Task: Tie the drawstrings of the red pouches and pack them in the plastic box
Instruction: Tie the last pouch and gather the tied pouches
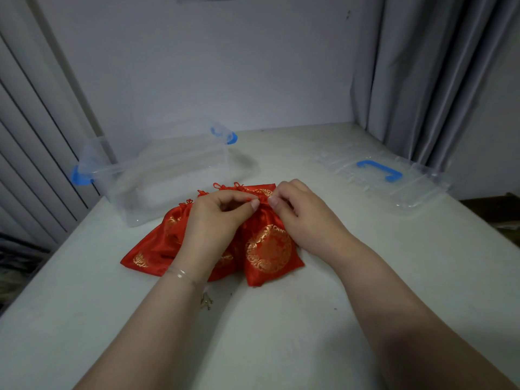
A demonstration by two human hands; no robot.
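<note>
— What colour are the pouches (267, 249)?
— Bright satin red, woven with round gold medallions; their drawstrings (225, 187) are the same red.
— And the plastic box (168, 175)?
— Clear, with blue latches (80, 175) at both ends. Its lid (385, 178) is clear too, carrying a blue handle (378, 170).
— The counter (281, 333)?
— Pale, off-white, with a few dark specks.
— Behind it?
— A white wall (211, 66), grey curtains (436, 80) on the right. The wristband (180, 273) looks transparent, though it's hard to tell.
</note>
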